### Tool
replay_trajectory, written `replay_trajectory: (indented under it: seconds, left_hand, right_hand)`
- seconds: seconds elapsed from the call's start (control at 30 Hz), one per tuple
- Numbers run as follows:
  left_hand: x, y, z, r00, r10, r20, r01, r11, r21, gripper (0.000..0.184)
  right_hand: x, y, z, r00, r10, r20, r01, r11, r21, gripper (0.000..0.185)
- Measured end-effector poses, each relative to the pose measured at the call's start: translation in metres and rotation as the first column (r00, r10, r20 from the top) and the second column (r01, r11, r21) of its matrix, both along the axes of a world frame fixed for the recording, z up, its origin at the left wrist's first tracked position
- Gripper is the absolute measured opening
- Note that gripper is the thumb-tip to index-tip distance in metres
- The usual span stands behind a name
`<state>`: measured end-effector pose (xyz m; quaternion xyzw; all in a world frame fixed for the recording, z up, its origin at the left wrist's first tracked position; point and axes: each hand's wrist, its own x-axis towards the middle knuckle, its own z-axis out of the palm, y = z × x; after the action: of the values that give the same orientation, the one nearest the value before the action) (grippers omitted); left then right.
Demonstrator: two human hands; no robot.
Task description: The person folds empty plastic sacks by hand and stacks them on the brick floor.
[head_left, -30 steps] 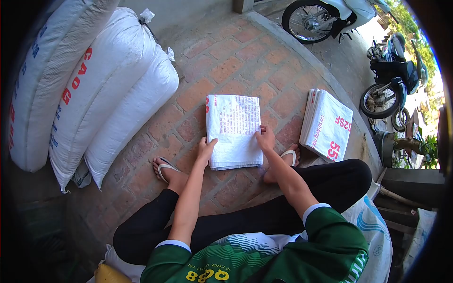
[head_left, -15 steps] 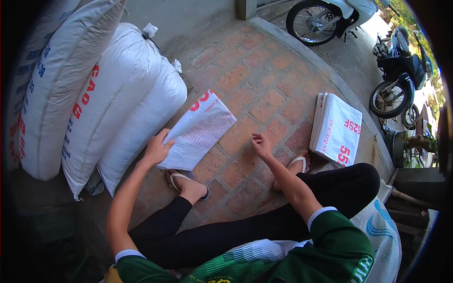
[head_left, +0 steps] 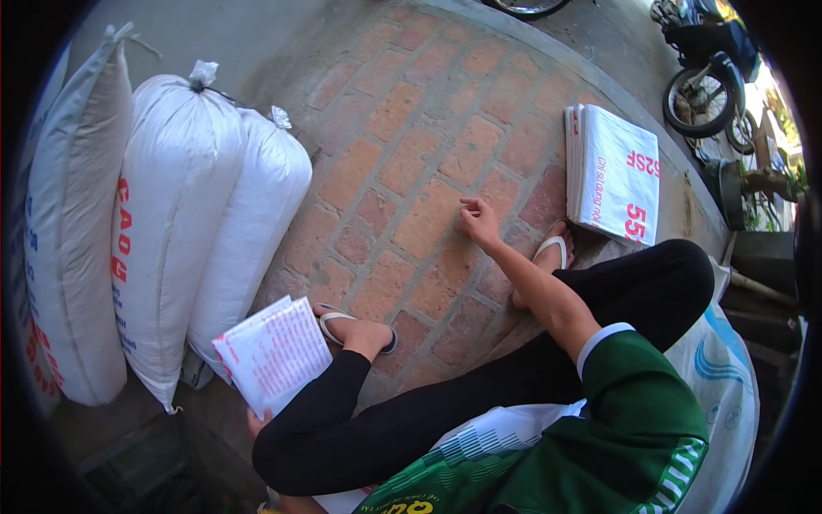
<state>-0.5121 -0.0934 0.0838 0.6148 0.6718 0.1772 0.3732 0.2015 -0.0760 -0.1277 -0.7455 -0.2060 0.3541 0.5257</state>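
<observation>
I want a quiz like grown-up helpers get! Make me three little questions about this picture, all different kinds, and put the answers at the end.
1. True or false: the left hand is holding the folded white bundle.

2. Pick one. The right hand is:
A) spread flat
B) loosely curled
C) hidden from view

3. Fill the gap: on the folded stack at the picture's right, the big lettering is coloured ____.

Key:
1. True
2. B
3. red
</observation>
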Motion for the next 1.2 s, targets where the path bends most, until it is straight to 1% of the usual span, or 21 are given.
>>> replay_trajectory:
  seconds: [0.07,0.17,0.27,0.37,0.4,0.47,0.53,0.57,0.6,0.63,0.7,0.77,0.8,0.9,0.93,1.0,1.03,1.07,1.13,1.17,1.2]
  left_hand:
    - [0.002,-0.033,-0.037,0.995,0.085,-0.058,-0.092,0.987,-0.131,0.038]
    - [0.024,-0.058,-0.077,0.985,0.125,-0.120,-0.152,0.955,-0.257,0.038]
    - [0.049,-0.065,-0.102,0.984,0.107,-0.143,-0.148,0.936,-0.320,0.038]
    - [0.065,-0.055,-0.118,0.988,0.058,-0.146,-0.105,0.934,-0.342,0.038]
    - [0.069,-0.051,-0.122,0.988,0.040,-0.148,-0.090,0.934,-0.346,0.038]
    - [0.076,-0.042,-0.129,0.989,0.011,-0.146,-0.062,0.935,-0.350,0.038]
    - [0.080,-0.034,-0.135,0.988,-0.013,-0.151,-0.042,0.935,-0.352,0.038]
    - [0.087,-0.027,-0.138,0.989,-0.026,-0.145,-0.026,0.938,-0.347,0.038]
    - [0.090,-0.021,-0.138,0.988,-0.044,-0.145,-0.010,0.937,-0.348,0.038]
    - [0.096,-0.014,-0.137,0.987,-0.062,-0.147,0.007,0.938,-0.346,0.038]
    - [0.104,-0.002,-0.138,0.985,-0.093,-0.147,0.038,0.939,-0.341,0.038]
    - [0.113,0.008,-0.138,0.982,-0.121,-0.147,0.064,0.937,-0.344,0.038]
    - [0.113,0.013,-0.135,0.979,-0.135,-0.155,0.075,0.936,-0.343,0.038]
    - [0.120,0.025,-0.126,0.971,-0.170,-0.168,0.105,0.934,-0.341,0.038]
    - [0.121,0.031,-0.121,0.968,-0.178,-0.176,0.112,0.936,-0.332,0.038]
    - [0.124,0.039,-0.111,0.962,-0.199,-0.190,0.130,0.938,-0.322,0.038]
    - [0.122,0.045,-0.108,0.958,-0.205,-0.199,0.136,0.940,-0.313,0.038]
    - [0.120,0.052,-0.102,0.954,-0.218,-0.207,0.151,0.942,-0.299,0.038]
    - [0.120,0.067,-0.082,0.943,-0.250,-0.219,0.188,0.944,-0.271,0.039]
    - [0.122,0.079,-0.068,0.935,-0.275,-0.223,0.218,0.943,-0.250,0.039]
    - [0.123,0.088,-0.053,0.929,-0.292,-0.226,0.240,0.943,-0.232,0.039]
  right_hand:
    - [0.004,0.000,-0.017,0.999,-0.035,-0.010,0.035,0.999,-0.021,0.030]
    - [0.008,-0.003,-0.032,0.996,-0.083,-0.024,0.084,0.996,0.006,0.028]
    - [0.016,-0.003,-0.016,0.972,-0.178,-0.154,0.189,0.980,0.058,0.029]
    - [0.034,-0.001,0.004,0.865,-0.404,-0.298,0.415,0.909,-0.026,0.028]
    - [0.041,0.000,0.011,0.788,-0.498,-0.362,0.522,0.852,-0.036,0.029]
    - [0.053,-0.001,0.025,0.596,-0.643,-0.481,0.705,0.705,-0.070,0.032]
    - [0.064,-0.005,0.036,0.360,-0.759,-0.543,0.866,0.488,-0.107,0.036]
    - [0.074,-0.009,0.033,0.232,-0.788,-0.571,0.923,0.364,-0.128,0.038]
    - [0.086,-0.010,0.028,0.137,-0.851,-0.506,0.942,0.269,-0.198,0.048]
    - [0.103,-0.013,-0.001,0.036,-0.900,-0.434,0.951,0.165,-0.263,0.057]
    - [0.126,-0.019,-0.007,-0.218,-0.947,-0.234,0.909,-0.109,-0.402,0.073]
    - [0.137,-0.015,0.035,-0.477,-0.878,0.032,0.751,-0.426,-0.504,0.085]
    - [0.127,-0.025,0.083,-0.434,-0.900,-0.046,0.788,-0.355,-0.503,0.089]
    - [0.153,-0.036,0.065,-0.539,-0.842,0.000,0.780,-0.500,-0.377,0.087]
    - [0.157,-0.039,0.062,-0.545,-0.838,-0.002,0.773,-0.502,-0.388,0.082]
    - [0.160,-0.038,0.058,-0.592,-0.804,0.066,0.737,-0.572,-0.359,0.076]
    - [0.158,-0.037,0.065,-0.611,-0.785,0.099,0.719,-0.603,-0.346,0.073]
    - [0.153,-0.036,0.073,-0.614,-0.784,0.088,0.718,-0.602,-0.349,0.073]
    - [0.144,-0.038,0.092,-0.523,-0.848,0.085,0.809,-0.525,-0.264,0.050]
    - [0.139,-0.042,0.096,-0.486,-0.871,0.074,0.842,-0.489,-0.227,0.047]
    - [0.136,-0.045,0.098,-0.435,-0.892,0.124,0.879,-0.450,-0.158,0.040]
